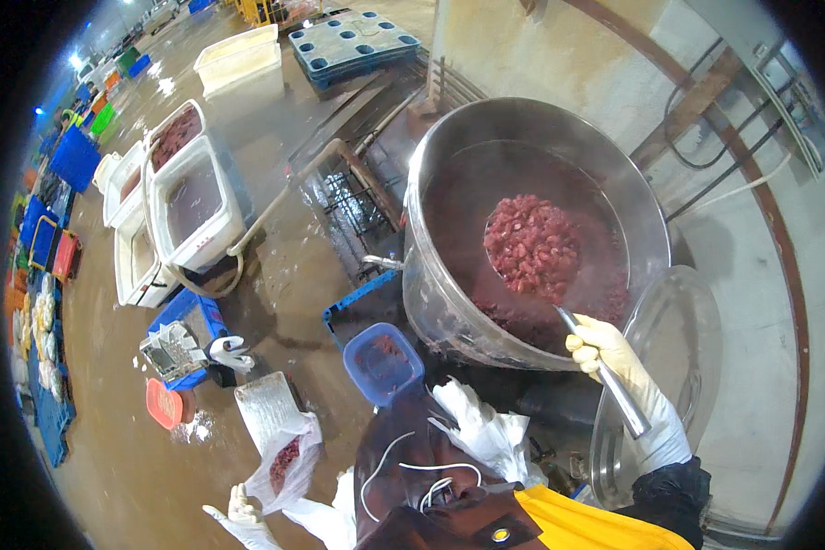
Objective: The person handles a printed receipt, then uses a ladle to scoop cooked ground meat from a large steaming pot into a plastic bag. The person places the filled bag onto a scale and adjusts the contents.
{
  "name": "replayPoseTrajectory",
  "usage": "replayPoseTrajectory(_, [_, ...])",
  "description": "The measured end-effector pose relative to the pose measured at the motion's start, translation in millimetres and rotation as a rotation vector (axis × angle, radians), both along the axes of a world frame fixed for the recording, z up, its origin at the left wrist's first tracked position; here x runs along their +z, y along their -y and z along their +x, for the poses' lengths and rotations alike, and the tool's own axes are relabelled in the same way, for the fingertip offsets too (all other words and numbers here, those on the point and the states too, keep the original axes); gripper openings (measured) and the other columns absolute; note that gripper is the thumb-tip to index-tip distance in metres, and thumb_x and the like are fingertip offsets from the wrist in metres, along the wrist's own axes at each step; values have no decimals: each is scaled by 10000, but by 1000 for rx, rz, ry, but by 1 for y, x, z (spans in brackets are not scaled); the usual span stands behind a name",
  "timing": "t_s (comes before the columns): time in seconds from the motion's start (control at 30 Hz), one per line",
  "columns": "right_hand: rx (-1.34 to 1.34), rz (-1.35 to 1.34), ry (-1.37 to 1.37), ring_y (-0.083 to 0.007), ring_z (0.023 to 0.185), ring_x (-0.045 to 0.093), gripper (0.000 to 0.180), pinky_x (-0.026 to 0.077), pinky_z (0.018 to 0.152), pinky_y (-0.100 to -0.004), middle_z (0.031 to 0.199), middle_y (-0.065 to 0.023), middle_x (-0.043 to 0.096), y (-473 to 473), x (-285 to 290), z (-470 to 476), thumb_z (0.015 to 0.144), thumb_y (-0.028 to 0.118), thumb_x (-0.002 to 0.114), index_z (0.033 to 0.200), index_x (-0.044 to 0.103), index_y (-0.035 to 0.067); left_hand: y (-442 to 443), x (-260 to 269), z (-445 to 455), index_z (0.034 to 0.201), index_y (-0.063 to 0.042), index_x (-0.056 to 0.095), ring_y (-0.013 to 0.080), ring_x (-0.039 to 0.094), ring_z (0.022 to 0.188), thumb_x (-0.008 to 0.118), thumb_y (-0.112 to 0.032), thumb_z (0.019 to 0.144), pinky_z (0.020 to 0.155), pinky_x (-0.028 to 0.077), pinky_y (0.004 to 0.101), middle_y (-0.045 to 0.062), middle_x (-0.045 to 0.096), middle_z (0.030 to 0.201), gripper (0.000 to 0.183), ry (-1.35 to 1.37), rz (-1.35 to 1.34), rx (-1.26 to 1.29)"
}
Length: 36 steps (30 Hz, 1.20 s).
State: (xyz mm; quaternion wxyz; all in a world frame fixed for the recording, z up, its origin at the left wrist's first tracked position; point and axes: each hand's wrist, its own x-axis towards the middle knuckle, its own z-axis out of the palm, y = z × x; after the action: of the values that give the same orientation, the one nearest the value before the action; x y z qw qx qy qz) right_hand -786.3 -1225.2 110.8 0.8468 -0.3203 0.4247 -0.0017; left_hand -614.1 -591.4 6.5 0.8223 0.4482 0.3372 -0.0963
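Note:
My right hand (601, 344), in a pale glove, grips the metal handle (622, 405) of a large round ladle or strainer. Its bowl is heaped with small reddish food pieces (533, 247) and sits inside a big steel pot (440, 289). Dark red steaming liquid (460, 185) surrounds the heap. My left hand (240, 519), also gloved, is at the lower left with one finger pointing outward. Beside its fingertips is a thin translucent plastic bag (299, 436) with some red pieces inside; whether the fingers hold the bag cannot be told.
A clear round lid (684, 323) leans right of the pot. A blue plastic tub (383, 364) stands at its left front. White tubs (203, 234) with a hose (275, 220), a blue crate (210, 313) and an orange bowl (163, 404) occupy the wet floor. A wall (536, 62) rises behind.

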Motion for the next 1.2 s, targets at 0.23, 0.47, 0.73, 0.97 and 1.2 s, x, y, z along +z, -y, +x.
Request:
replayPoseTrajectory(0.23, [93, -29, 23, -32, 477, 404, 421, 356, 371, -166, 758, -30, 511, -7, 34, -3, 879, 134, 505, 1274, 361, 127, -35, 2, 21, 1125, 130, 448, 85, 469, 428, 428, -747, 701, 344, 386, 138, 164, 620, 903, 975, 10, 197, 113])
replayPoseTrajectory(0.47, [230, -125, -31, -47, 456, 380, 423, 320, 360, -164, 741, -39, 501, -79, 72, 45, 883, 124, 488, 1284, 354, 127, -103, -16, 69, 1224, 137, 351, 73, 367, 389, 340, -794, 696, 350, 306, 172, 125, 605, 928, 1070, 90, 114, 78])
replayPoseTrajectory(0.73, [310, 40, 1, -7, 385, 256, 423, 191, 301, -148, 679, 2, 423, -238, -30, 115, 866, 89, 516, 1250, 367, 184, -129, -152, 161, 1287, 94, 244, 216, 566, 646, 378, -726, 743, 462, 429, 227, 276, 461, 1198, 993, 108, -249, -104])
replayPoseTrajectory(0.97, [681, 95, -35, -36, 438, 316, 535, 264, 384, -177, 697, 4, 425, -374, -185, 203, 823, 178, 604, 1286, 336, 178, -183, -280, 191, 899, 10, 509, 95, 427, 490, 328, -690, 795, 375, 325, 168, 117, 568, 823, 730, 132, -232, -87])
replayPoseTrajectory(1.2, [949, 22, -72, -56, 494, 393, 546, 366, 430, -197, 752, -8, 474, -497, -392, 286, 881, 162, 485, 1368, 237, 172, -227, -440, 192, 1162, -13, 456, 135, 492, 449, 219, -606, 874, 345, 329, 182, 119, 527, 1147, 700, 5, -47, 127])
